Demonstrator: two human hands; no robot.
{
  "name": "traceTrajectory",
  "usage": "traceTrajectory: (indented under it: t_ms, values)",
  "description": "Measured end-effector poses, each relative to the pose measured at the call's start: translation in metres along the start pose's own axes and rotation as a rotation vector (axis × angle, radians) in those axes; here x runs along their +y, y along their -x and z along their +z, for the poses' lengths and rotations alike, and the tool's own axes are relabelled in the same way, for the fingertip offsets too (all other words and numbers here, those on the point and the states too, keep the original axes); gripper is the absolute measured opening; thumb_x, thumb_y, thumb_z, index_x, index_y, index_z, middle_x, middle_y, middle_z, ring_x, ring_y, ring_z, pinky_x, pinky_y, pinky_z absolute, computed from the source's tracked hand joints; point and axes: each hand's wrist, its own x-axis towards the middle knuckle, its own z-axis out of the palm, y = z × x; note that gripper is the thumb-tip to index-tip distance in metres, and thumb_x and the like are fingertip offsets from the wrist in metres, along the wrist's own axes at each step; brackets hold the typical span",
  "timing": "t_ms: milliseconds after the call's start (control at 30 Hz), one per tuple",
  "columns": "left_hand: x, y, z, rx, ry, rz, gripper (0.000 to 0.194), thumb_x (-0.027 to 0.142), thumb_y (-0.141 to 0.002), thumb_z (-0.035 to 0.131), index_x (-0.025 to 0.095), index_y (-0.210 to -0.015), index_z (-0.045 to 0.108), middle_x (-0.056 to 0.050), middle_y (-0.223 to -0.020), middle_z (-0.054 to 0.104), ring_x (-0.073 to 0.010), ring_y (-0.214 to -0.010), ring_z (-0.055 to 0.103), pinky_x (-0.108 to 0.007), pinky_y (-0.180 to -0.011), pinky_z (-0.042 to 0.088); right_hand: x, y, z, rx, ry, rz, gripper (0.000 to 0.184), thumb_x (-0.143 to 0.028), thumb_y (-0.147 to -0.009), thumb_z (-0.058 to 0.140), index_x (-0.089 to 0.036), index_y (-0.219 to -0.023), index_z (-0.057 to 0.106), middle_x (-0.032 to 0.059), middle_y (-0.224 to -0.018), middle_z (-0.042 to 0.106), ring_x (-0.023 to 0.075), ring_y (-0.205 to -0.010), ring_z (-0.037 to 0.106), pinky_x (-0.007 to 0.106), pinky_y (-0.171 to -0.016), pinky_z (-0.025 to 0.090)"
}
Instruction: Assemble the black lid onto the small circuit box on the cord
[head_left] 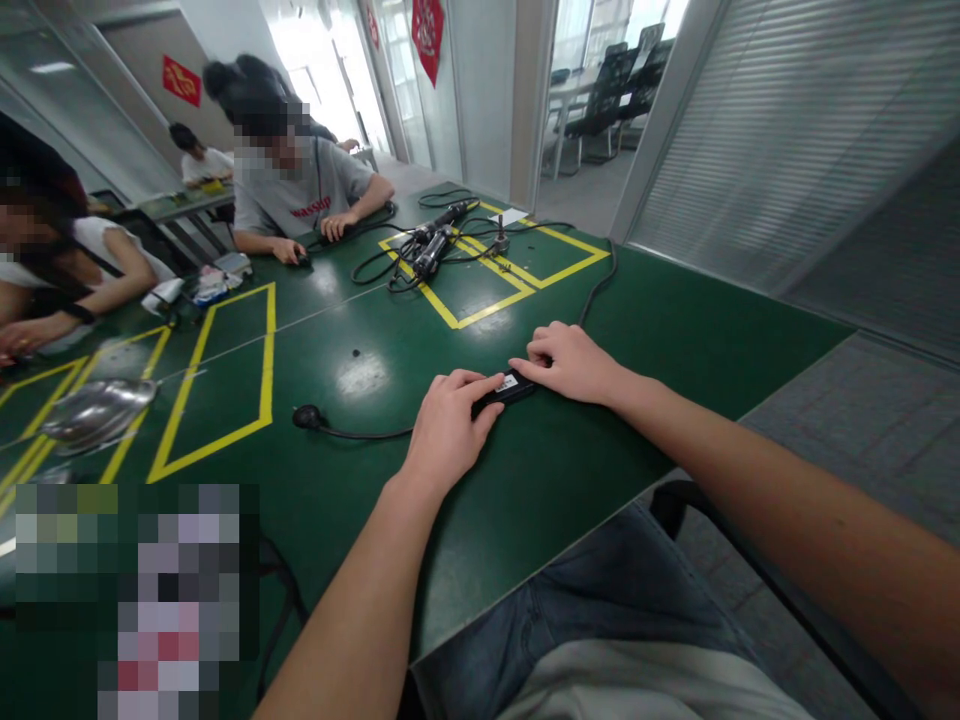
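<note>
Near the centre of the frame, our left hand (448, 422) and right hand (571, 362) each grip one end of a labelled black power adapter (517, 388); left of centre, a corded black plug (306, 417) lies on the green table (360, 560).

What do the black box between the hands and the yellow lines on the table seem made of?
Black box: probably smooth, hard plastic, from its crisp, dark casing.
Yellow lines: likely matte tape, from their even, straight strips; paint possible.
</note>
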Motion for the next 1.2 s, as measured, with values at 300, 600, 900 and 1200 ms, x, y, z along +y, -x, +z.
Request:
traceTrajectory:
  t_ms: [300, 600, 900, 1200]
  values:
    - [-0.003, -0.004, 0.000, 0.003, 0.268, -0.135, 0.032, 0.018, -0.100, 0.075, 0.027, -0.130, 0.082, -0.005, -0.120, 0.080, -0.0246, -0.108, 0.074, -0.041, -0.104, 0.058, -0.002, 0.002, 0.001, -0.011, 0.093, -0.010, 0.057, -0.051, -0.116, 0.042, -0.021, -0.076, 0.069, 0.0092, -0.089, 0.069, 0.0252, -0.086, 0.055, 0.039, -0.080, 0.036]
    - [-0.015, -0.005, -0.002, 0.263, 0.030, -0.429, 0.023, 0.019, -0.100, 0.075, 0.021, -0.122, 0.072, -0.012, -0.116, 0.079, -0.0312, -0.113, 0.072, -0.047, -0.101, 0.057, -0.003, 0.004, -0.001, -0.012, 0.139, 0.038, 0.057, -0.035, -0.118, 0.030, -0.020, -0.080, 0.070, 0.0122, -0.087, 0.072, 0.0275, -0.086, 0.060, 0.041, -0.080, 0.038]
    - [-0.005, 0.001, -0.005, 0.260, -0.273, -0.271, 0.022, 0.031, -0.107, 0.065, 0.021, -0.096, 0.080, -0.013, -0.115, 0.070, -0.0323, -0.110, 0.064, -0.047, -0.099, 0.055, -0.009, 0.005, -0.006, -0.037, 0.228, 0.082, 0.064, -0.040, -0.118, 0.031, -0.018, -0.079, 0.078, 0.0142, -0.085, 0.075, 0.0285, -0.087, 0.064, 0.041, -0.078, 0.039]
    - [0.004, 0.002, -0.005, 0.099, -0.397, -0.287, 0.042, 0.044, -0.110, 0.059, 0.022, -0.082, 0.080, -0.013, -0.096, 0.066, -0.0339, -0.105, 0.063, -0.046, -0.089, 0.055, -0.018, 0.006, -0.006, -0.016, 0.320, 0.134, 0.074, -0.064, -0.114, 0.038, -0.019, -0.071, 0.079, 0.0135, -0.083, 0.075, 0.0245, -0.075, 0.062, 0.040, -0.071, 0.036]
